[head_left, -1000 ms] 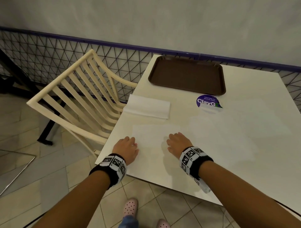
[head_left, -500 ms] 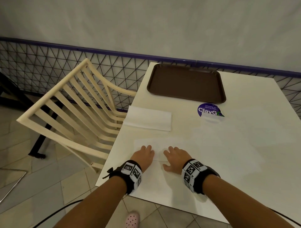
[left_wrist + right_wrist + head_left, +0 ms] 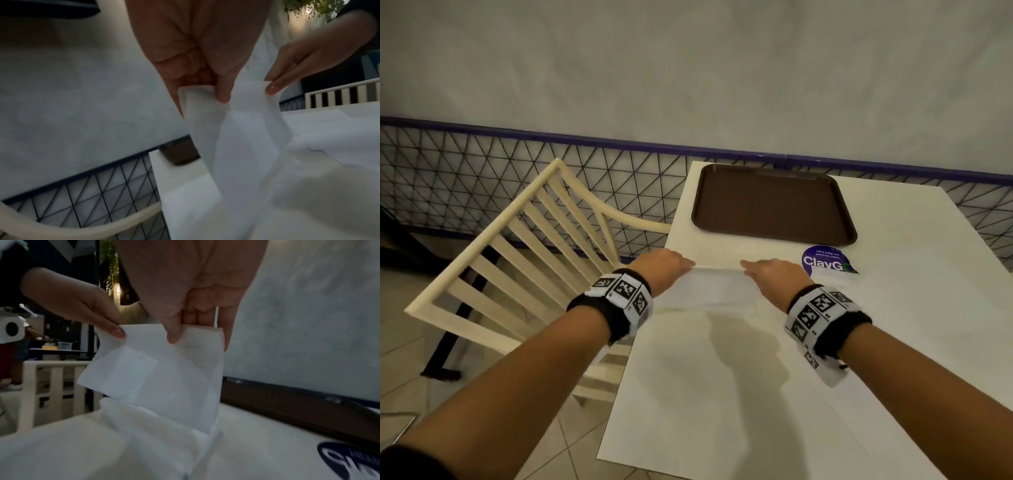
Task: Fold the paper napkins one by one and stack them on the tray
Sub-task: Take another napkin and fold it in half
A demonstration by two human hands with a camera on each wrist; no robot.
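Tray [image 3: 774, 205], upper centre of the head view, holds nothing: no napkin stacked yet. Your left hand [image 3: 662, 269] and right hand [image 3: 770, 274] each pinch a corner of the napkin [image 3: 717, 287], mid-frame, lifted edge carried forward. Half a second ago both palms lay nearer you, on the flat sheet. Judged: first fold underway.

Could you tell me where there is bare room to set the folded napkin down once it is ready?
The brown tray holds nothing. The table is bare right of the right hand and along its near edge. Between both hands it is crowded: the left hand shares the lifted napkin, the purple sticker beside.
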